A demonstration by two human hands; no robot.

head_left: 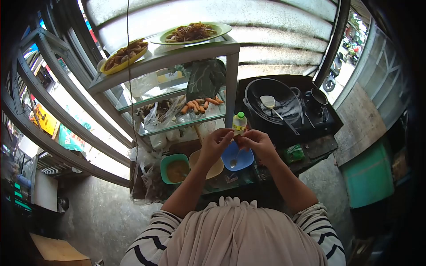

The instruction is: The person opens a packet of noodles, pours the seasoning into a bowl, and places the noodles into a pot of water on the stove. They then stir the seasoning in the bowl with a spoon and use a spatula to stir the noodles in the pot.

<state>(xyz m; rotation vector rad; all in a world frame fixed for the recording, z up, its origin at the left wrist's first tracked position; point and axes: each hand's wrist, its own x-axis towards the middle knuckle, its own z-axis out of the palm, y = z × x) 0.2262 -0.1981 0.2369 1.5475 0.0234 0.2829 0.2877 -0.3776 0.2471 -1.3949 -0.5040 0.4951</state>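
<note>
Closest to the camera is the person's own body, in a pale cloth and striped sleeves (153, 241). Both bare arms reach forward and meet over the worktop (319, 146).

The left hand (216, 142) and the right hand (256, 141) are close together, fingertips nearly touching. They pinch something small between them. It is too tiny to make out; it may be a bit of food or a wrapper. Both hands are curled around it, not flat.

Just below the hands sits a blue bowl (237, 157) with a spoon (234, 162) in it. Beside it, to the left, is a tan bowl (207, 165), partly hidden by the left arm. Next to that is a green tub (175, 168) full of brownish sauce.

Just behind the fingers stands a small bottle (239, 123) with a green cap and a yellow label.

To the right, farther back, a black wok (270, 104) rests on a dark stove, with a ladle (271, 104) lying in it. A small dark pot (319, 96) sits beside it.

To the left is a glass cabinet (230, 84). Carrots (202, 105) and plastic bags lie on its shelves. On top are a yellow plate (124, 57) and a green plate (191, 33), both piled with fried food.
</note>
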